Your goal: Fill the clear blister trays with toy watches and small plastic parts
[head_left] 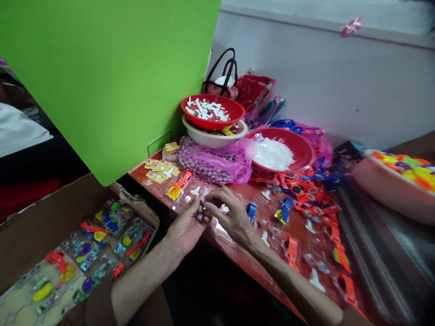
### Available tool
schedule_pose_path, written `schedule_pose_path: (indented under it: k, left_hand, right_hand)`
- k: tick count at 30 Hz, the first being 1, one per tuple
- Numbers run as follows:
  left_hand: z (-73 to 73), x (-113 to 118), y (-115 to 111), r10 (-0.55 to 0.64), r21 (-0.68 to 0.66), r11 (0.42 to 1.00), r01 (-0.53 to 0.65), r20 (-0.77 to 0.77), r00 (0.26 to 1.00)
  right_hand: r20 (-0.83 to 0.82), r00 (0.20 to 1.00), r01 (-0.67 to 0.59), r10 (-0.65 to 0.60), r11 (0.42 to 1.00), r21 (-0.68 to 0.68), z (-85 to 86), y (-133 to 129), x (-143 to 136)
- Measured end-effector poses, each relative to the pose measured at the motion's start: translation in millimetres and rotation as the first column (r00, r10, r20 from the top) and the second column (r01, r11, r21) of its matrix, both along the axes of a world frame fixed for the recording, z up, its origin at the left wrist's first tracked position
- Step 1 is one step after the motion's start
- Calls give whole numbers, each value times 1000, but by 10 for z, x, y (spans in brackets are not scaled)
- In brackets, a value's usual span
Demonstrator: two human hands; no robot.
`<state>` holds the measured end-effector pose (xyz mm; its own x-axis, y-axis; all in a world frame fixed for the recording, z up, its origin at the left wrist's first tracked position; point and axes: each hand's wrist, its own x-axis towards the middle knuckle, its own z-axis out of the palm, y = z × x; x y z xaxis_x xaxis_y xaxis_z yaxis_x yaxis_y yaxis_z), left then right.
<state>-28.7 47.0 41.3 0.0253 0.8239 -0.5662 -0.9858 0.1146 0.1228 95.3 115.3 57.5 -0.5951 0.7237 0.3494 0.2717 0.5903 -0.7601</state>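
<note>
My left hand is cupped, palm up, around several small round dark-and-white balls. Above it, my right hand reaches in with thumb and forefinger close together at those balls; whatever lies between its fingertips is too small to make out. Both hands are over the near edge of the red-brown table. Around them lie clear plastic trays holding white Y-shaped pieces, an orange strap piece with a yellow part and a blue strap piece.
A cardboard box of filled packs stands at lower left. Behind are a red bowl of white pieces, a pink net bag of balls and another red bowl. A pale tub sits right; a green panel rises left.
</note>
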Motion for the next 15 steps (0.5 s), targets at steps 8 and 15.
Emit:
schedule_pose_path:
  k: [8, 15]
  left_hand:
    - [65, 19, 7, -23, -17, 1000, 23, -20, 1000]
    - [-1, -23, -2, -60, 36, 997, 68, -191, 980]
  right_hand:
    - [-9, 1000, -11, 11, 1000, 18, -30, 107, -31]
    - [124, 992, 16, -14, 1000, -12, -85, 423, 13]
